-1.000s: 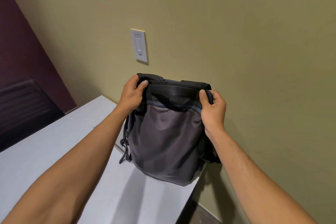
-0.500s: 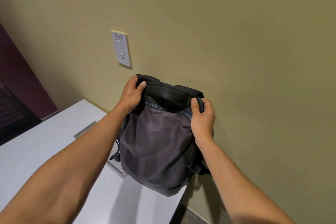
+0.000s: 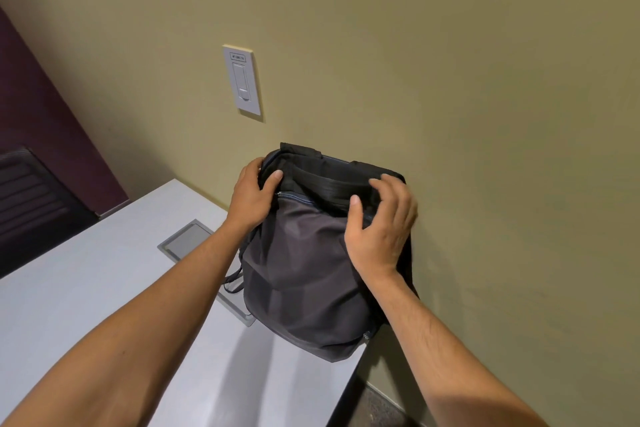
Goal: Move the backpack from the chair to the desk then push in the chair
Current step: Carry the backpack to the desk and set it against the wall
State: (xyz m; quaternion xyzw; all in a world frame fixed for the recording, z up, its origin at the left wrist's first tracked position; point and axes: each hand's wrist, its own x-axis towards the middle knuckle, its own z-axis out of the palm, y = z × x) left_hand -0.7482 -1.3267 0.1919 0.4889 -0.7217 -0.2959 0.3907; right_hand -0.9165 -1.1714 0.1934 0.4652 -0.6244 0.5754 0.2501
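Note:
The dark grey backpack (image 3: 308,274) stands upright on the far right corner of the light grey desk (image 3: 86,295), its back against the olive wall. My left hand (image 3: 251,199) is shut on the bag's top left corner, thumb on the front. At the top right, my right hand (image 3: 382,229) lies loosely over the bag with fingers spread and fingertips showing, gripping nothing. A dark chair back (image 3: 31,204) shows at the left beyond the desk.
A grey cable hatch (image 3: 187,241) is set into the desk, and the bag stands partly on it. A light switch (image 3: 242,80) is on the wall above the bag. The desk's right edge drops to the floor (image 3: 377,406) beside the wall.
My right hand has let go of the top strap and its fingers have spread. The bag has settled on the desk against the wall. The left hand keeps its grip.

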